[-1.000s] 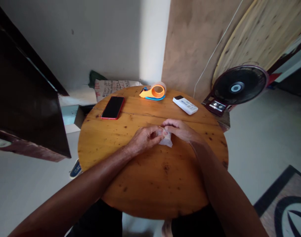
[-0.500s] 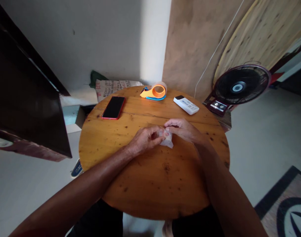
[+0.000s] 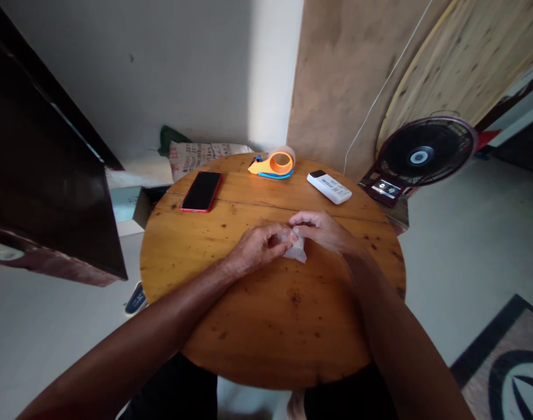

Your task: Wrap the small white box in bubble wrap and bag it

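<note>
A small translucent whitish wrapper [image 3: 298, 252], crinkled like thin plastic, lies between my hands over the middle of the round table. My left hand [image 3: 260, 245] is closed on its left side, thumb in front and fingers behind. At its top edge, the thumb and fingers of my right hand [image 3: 319, 228] pinch together on the wrapper's upper right part. Something pinkish shows faintly through it, but I cannot make out what that is.
On the wooden table [image 3: 248, 321], a red-edged phone [image 3: 201, 191] lies back left. An orange tape dispenser [image 3: 270, 164] with a tape roll sits at the back, and a white bottle [image 3: 330, 186] with a dark cap lies back right. A fan [image 3: 424, 154] stands beyond the right edge.
My right hand has shifted very slightly left at the wrapper's top edge. My left hand keeps its hold, and the things on the table stay put.
</note>
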A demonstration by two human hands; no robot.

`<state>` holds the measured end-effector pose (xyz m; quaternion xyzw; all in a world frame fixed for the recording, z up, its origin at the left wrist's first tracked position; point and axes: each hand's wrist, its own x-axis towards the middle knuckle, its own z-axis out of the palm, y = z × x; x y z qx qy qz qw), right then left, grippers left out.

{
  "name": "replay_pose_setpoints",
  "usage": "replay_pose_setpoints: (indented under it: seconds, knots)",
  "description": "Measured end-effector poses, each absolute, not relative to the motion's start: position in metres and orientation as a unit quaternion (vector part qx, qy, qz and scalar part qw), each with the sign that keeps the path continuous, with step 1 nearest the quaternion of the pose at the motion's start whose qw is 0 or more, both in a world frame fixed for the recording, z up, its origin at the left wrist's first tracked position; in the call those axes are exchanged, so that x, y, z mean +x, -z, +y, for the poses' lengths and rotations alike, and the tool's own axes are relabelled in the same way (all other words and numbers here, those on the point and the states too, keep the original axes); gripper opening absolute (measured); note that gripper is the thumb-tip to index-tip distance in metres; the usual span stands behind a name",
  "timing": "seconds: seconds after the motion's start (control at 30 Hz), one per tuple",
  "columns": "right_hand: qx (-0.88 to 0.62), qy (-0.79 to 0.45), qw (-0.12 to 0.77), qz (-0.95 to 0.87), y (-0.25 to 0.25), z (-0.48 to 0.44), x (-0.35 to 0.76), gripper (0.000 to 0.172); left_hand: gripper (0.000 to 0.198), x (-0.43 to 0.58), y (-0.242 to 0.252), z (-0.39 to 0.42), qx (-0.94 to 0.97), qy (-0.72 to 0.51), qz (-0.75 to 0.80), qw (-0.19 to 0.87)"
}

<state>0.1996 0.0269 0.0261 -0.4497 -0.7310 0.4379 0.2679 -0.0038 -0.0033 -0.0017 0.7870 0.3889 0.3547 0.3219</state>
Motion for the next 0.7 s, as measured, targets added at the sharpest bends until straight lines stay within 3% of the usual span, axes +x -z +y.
replay_pose_setpoints:
  seconds: [0.5, 0.7]
  knots:
    - [-0.496, -0.423, 0.356, -0.670, -0.038, 0.026, 0.212, 0.018, 0.036, -0.004, 0.001, -0.006, 0.788, -0.354, 0.407, 0.297]
    - [-0.468, -0.435, 0.284, -0.715, -0.044, 0.022, 0.213, 0.024, 0.031, -0.009, -0.005, -0.006, 0.776, -0.365, 0.428, 0.285]
